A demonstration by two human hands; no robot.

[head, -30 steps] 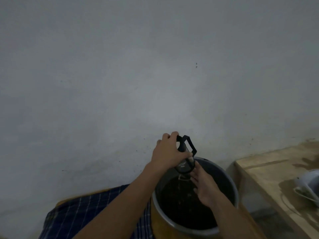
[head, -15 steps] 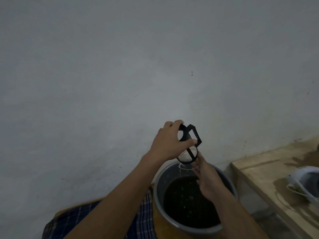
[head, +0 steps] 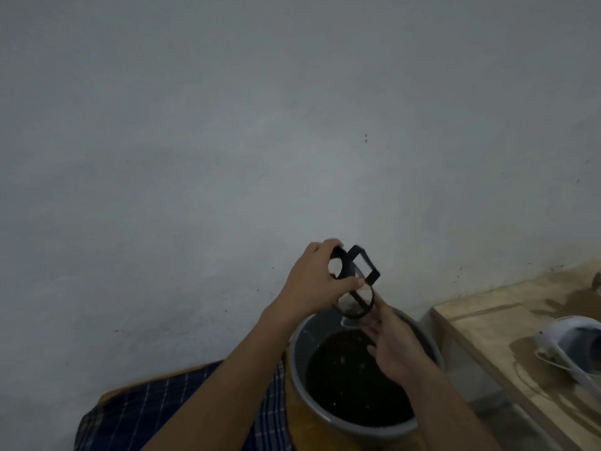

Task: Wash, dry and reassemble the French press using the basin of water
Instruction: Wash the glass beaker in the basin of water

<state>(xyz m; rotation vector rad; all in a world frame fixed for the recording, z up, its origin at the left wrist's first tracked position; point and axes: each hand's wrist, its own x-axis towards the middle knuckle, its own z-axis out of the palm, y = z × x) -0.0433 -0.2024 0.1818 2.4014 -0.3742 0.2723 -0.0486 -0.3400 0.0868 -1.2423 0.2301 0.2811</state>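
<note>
The left hand (head: 313, 281) was clamped around the upper end of the French press carafe (head: 353, 289), thumb across its side and fingers curled over the top, holding it tilted in the air above the far rim of the basin (head: 297, 362). The carafe's black frame and angular handle (head: 366, 266) pointed up and to the right, and its glass mouth hung lowest, just over the water. The right hand (head: 395, 345) reached up from below with fingers extended, its fingertips (head: 377, 309) at the lower end of the glass; whether they gripped it or only touched it could not be told. The two hands were close together, one at each end of the carafe. No brand, label or writing could be read on the carafe or anywhere else. The grey round basin held dark water (head: 354, 379) speckled with small bits, and stood on a brown surface beside a dark blue checked cloth (head: 136, 415) at lower left. To the right, apart from the basin, stood a pale wooden table (head: 481, 323) with dark wet stains, and a white object (head: 572, 346) lay on it at the frame's edge, cut off. Behind everything rose a plain grey wall (head: 227, 141), dimly lit, marked with a few small dark specks.
</note>
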